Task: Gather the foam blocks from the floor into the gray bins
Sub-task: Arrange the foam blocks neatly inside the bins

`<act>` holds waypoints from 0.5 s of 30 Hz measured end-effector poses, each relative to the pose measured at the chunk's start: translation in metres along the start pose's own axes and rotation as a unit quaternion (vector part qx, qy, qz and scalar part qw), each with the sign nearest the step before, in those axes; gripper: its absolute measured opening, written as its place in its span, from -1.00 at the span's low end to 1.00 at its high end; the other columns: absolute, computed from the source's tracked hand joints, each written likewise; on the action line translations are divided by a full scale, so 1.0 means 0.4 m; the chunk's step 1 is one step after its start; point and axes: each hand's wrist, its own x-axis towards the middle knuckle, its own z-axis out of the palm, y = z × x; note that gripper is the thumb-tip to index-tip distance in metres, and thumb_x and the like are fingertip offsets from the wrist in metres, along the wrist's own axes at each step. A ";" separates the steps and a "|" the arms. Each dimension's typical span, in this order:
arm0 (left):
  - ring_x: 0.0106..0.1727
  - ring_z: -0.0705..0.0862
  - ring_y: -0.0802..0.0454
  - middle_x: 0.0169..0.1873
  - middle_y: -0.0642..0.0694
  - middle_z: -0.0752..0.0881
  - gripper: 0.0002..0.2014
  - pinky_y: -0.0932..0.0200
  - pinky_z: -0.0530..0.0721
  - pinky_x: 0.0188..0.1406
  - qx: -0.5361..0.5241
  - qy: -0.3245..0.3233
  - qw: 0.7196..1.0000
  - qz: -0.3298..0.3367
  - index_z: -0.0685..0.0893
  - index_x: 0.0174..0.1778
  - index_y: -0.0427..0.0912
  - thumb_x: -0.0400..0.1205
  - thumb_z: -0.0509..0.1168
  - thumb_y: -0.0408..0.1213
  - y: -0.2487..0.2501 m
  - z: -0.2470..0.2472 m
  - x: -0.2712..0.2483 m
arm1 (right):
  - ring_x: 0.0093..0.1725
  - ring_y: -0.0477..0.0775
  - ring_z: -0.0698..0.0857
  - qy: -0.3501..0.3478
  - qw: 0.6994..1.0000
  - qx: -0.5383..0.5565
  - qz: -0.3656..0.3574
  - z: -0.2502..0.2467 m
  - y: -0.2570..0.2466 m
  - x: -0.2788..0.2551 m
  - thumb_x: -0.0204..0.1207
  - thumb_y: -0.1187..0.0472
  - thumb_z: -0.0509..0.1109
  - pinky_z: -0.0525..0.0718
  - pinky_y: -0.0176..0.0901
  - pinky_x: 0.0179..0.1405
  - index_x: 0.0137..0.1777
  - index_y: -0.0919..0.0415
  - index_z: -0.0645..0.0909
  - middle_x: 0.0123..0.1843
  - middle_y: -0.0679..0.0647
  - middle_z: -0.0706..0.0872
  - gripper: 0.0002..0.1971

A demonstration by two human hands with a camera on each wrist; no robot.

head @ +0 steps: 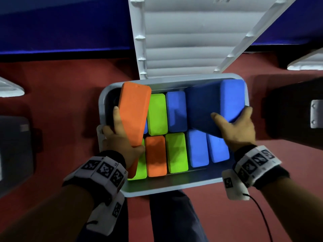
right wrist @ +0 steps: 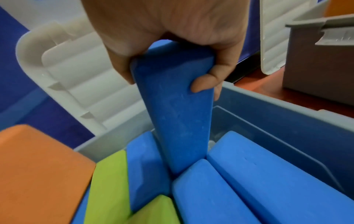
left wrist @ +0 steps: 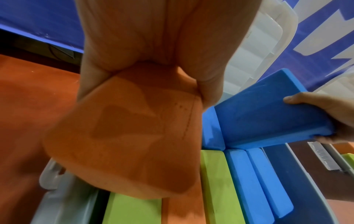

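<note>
— Where is this?

— A red floor (head: 57, 95) below a blue wall (head: 52, 23), with a gray bin (head: 103, 105) at my knees and its white lid (head: 176, 41) propped open against the wall.

— And your fingers?

— My left hand (head: 122, 142) grips an orange block (head: 133, 112) by its near end, thumb along one edge and fingers curled round the other side, holding it tilted over the bin's left end. My right hand (head: 236, 130) pinches a blue block (head: 215, 105) across its thickness, thumb on the broad face and fingers wrapped under. Its low corner is wedged among the blue ones already packed, near the far right corner.

— Why on edge?

— I reckon that is how they fit. The green, orange and blue blocks (head: 176, 152) inside stand in two tight rows, leaving only slots at either end.

— What else is about?

— Another gray bin (right wrist: 316, 63) stands to my right, well apart.
</note>
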 end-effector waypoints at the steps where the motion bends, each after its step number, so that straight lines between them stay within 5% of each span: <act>1: 0.08 0.60 -0.34 0.30 -0.29 0.25 0.27 -0.07 0.55 0.15 0.001 -0.002 1.000 0.000 -0.42 0.59 0.14 0.33 0.56 -0.07 0.000 -0.001 0.000 | 0.17 0.34 0.61 -0.008 1.000 -0.005 -0.003 0.024 -0.004 0.003 0.33 -0.18 0.51 0.51 0.04 0.07 0.12 0.23 0.29 0.18 0.25 0.60 -0.36; 9: 0.13 0.57 -0.34 0.31 -0.28 0.23 0.31 -0.11 0.53 0.22 -0.006 -0.001 1.000 0.012 -0.49 0.53 0.17 0.32 0.57 -0.07 -0.010 0.009 0.013 | 0.37 0.41 0.48 -0.117 0.990 -0.050 0.065 0.229 -0.003 0.085 0.31 -0.31 0.47 0.52 0.19 0.29 0.49 0.26 0.14 0.48 0.26 0.36 -0.05; 15: 0.27 0.48 -0.26 0.34 -0.26 0.20 0.28 -0.10 0.45 0.34 -0.008 0.002 0.999 0.044 -0.58 0.29 0.32 0.31 0.56 -0.01 -0.020 0.014 0.021 | 0.57 0.38 0.22 -0.150 0.965 -0.165 0.139 0.304 0.012 0.171 0.33 -0.59 0.06 0.10 0.21 0.53 0.67 0.13 -0.10 0.61 0.33 0.17 0.09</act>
